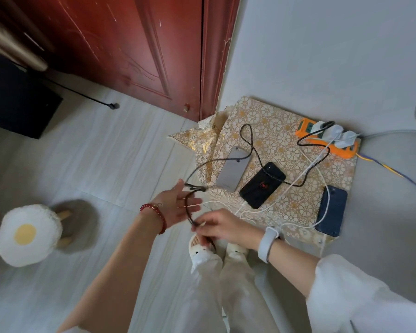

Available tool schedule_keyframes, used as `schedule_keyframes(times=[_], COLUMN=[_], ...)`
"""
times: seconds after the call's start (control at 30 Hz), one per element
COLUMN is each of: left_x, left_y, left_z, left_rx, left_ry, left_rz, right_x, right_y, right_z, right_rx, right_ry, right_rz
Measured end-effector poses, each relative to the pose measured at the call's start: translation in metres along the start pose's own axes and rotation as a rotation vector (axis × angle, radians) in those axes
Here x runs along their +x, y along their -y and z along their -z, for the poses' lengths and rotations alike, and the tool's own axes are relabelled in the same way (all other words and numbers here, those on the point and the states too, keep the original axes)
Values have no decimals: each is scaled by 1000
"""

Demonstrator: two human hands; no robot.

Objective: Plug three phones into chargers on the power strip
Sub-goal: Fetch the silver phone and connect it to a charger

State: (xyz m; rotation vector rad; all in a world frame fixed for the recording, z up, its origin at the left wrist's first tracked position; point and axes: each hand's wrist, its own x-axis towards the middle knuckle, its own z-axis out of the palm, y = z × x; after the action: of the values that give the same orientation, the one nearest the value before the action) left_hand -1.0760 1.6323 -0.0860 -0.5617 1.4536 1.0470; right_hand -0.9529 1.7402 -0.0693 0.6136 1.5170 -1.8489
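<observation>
Three phones lie face down on a gold-patterned table (269,116): a silver phone (233,168), a black phone (262,185) and a dark blue phone (332,211). An orange power strip (327,140) at the table's far right corner carries white chargers (339,135). White cables run from it to the black and blue phones. A black braided cable (247,138) loops across the silver phone towards me. My right hand (220,227) pinches that cable's end near the table's front left edge. My left hand (178,207) is open, palm up, with the cable's branched connectors (195,187) draped over its fingers.
A dark red door (120,44) stands behind the table. A fried-egg-shaped stool (28,234) sits on the pale floor at the left. A black box (17,102) is at the far left. Grey cords (394,133) trail along the wall at the right. My slippered feet (202,251) are below the hands.
</observation>
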Motion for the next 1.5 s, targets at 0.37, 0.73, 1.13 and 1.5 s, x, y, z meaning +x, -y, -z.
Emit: schedule_keyframes(times=[0.37,0.73,1.13,1.5], left_x=[-20,6,10,26], left_y=[20,42,8,4], left_z=[19,25,-60,-51], left_rx=[500,970,229,-118], left_ry=[462,95,-139,-52], left_rz=[-113,-153,-510,-245], right_x=[22,22,18,4], right_y=[16,2,-10,-7], right_z=[44,64,43,57], right_rx=[1219,554,228,67], right_ry=[-280,-698,-645,-392], right_rz=[-108,49,106,125])
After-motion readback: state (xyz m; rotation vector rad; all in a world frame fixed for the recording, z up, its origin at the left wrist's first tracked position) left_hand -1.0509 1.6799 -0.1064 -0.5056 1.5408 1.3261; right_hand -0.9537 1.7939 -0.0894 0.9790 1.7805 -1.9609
